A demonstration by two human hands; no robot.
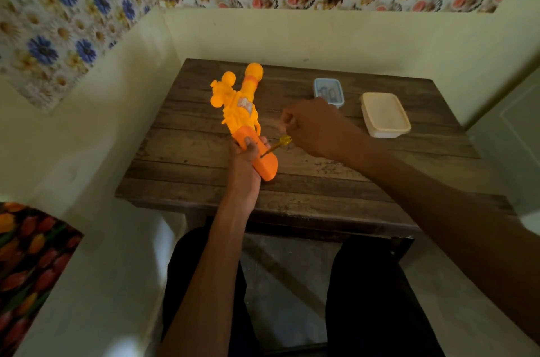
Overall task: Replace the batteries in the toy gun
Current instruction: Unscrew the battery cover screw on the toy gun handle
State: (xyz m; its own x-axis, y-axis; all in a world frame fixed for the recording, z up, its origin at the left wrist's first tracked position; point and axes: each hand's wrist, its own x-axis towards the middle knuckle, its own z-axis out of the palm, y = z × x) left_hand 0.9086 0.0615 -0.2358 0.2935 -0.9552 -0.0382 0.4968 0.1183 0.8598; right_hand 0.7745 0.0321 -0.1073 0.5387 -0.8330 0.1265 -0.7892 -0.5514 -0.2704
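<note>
Left hand [247,156] curled round the orange grip of the toy gun [242,105], gun lying on the wooden worktop [321,178] with its barrel pointing away, right hand [315,128] holding a yellow-handled screwdriver [280,144], tip at the grip, small clear box [328,92] and cream lidded box [384,118] beyond, to the right

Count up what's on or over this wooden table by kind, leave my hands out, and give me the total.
Toy gun: 1
Screwdriver: 1
Plastic boxes: 2, the clear box and the cream box
Total: 4
</note>
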